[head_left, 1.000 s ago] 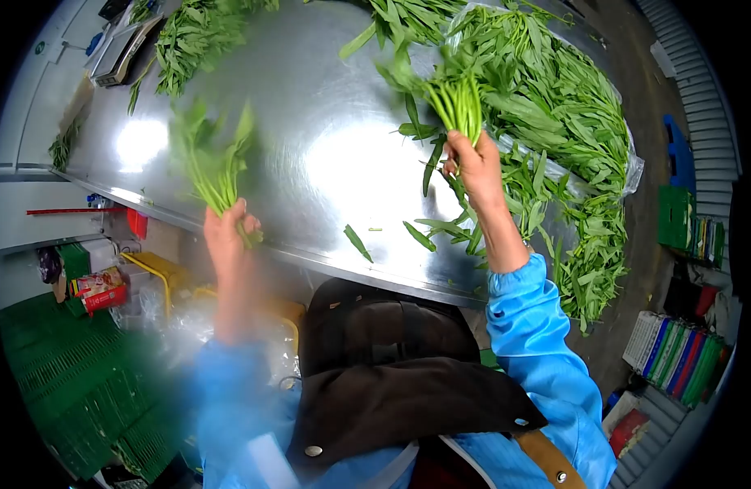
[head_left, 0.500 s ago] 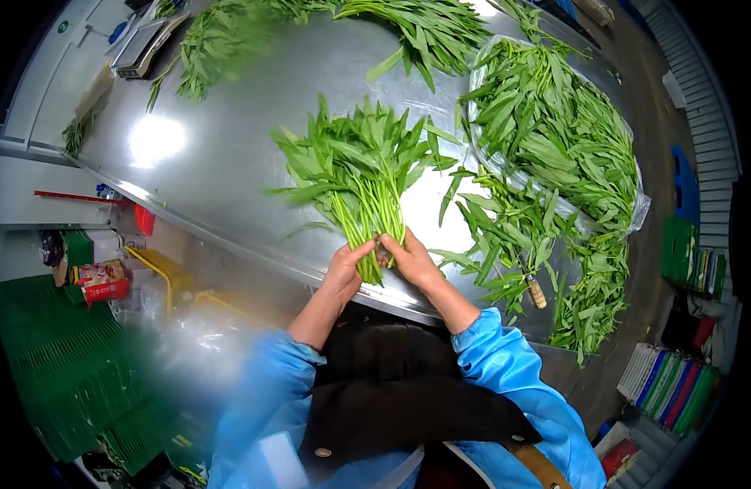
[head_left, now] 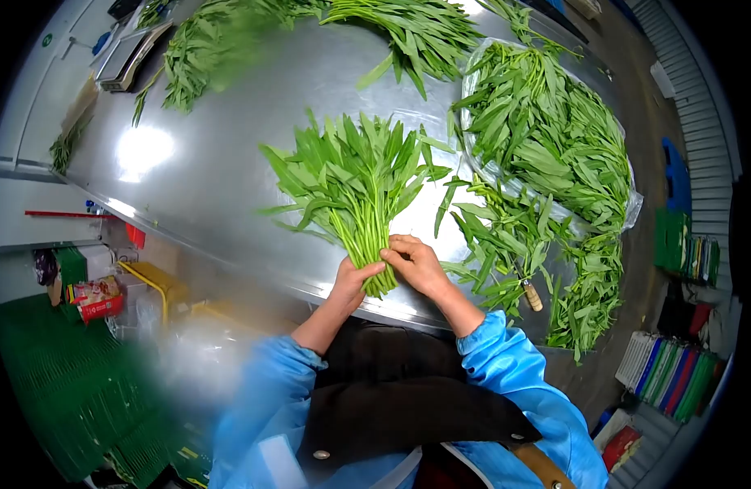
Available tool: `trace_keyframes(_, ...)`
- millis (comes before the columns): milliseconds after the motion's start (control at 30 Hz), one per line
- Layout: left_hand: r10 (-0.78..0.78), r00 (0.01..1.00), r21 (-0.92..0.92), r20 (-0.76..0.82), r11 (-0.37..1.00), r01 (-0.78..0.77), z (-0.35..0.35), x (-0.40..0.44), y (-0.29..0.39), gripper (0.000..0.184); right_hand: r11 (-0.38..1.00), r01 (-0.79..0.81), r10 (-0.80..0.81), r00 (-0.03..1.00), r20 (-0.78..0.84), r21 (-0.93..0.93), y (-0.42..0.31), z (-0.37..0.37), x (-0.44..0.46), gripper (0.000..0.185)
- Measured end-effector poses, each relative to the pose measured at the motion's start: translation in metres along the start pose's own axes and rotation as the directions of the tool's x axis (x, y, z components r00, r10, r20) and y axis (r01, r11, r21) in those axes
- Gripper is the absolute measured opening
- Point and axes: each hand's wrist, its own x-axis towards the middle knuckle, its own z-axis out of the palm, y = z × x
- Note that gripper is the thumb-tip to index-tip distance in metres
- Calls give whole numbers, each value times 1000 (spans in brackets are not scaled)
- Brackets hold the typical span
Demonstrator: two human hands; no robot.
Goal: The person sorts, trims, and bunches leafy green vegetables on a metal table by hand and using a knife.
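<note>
A bunch of leafy green stems (head_left: pixel 361 191), which looks like water spinach, is held upright over the near edge of the metal table (head_left: pixel 221 155), leaves pointing away from me. My left hand (head_left: pixel 350 281) wraps the lower stems from the left, thumb across the front. My right hand (head_left: pixel 415 265) closes on the same stems from the right, its thumb near the left thumb. The cut stem ends show just below the thumbs. Fingers behind the bunch are hidden. To the right of my right hand lie loose greens (head_left: pixel 506 236) and a knife's wooden handle (head_left: pixel 533 297).
A clear plastic bag (head_left: pixel 634 210) full of greens (head_left: pixel 546 130) lies at the right. More bunches (head_left: pixel 408 33) rest along the far side, near a scale (head_left: pixel 133 57) at the far left. Green crates (head_left: pixel 46 375) and a yellow frame (head_left: pixel 155 281) stand left below the table.
The bunch is gathered tighter, its stems now more parallel. My right hand has shifted slightly, its fingers reaching further round the stems. The whole view has moved a little.
</note>
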Motion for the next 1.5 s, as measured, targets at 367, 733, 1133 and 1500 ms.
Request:
trace_keyframes(367,-88,995,83,37,993,85,-15,4,16,42,778,-287,339,941,12,559,32,-1,5,34)
trace_keyframes(733,524,831,807,188,-564,173,-21,-42,219,35,738,-352,506,853,-127,575,62,-37,18,29)
trace_keyframes(1133,250,968,297,25,-926,232,-106,-16,154,33,782,-310,462,870,-170,541,65,-34,14,27)
trace_keyframes(1500,277,958,376,79,-898,229,-107,-22,154,27,888,-233,361,888,-285,397,42,-22,9,24)
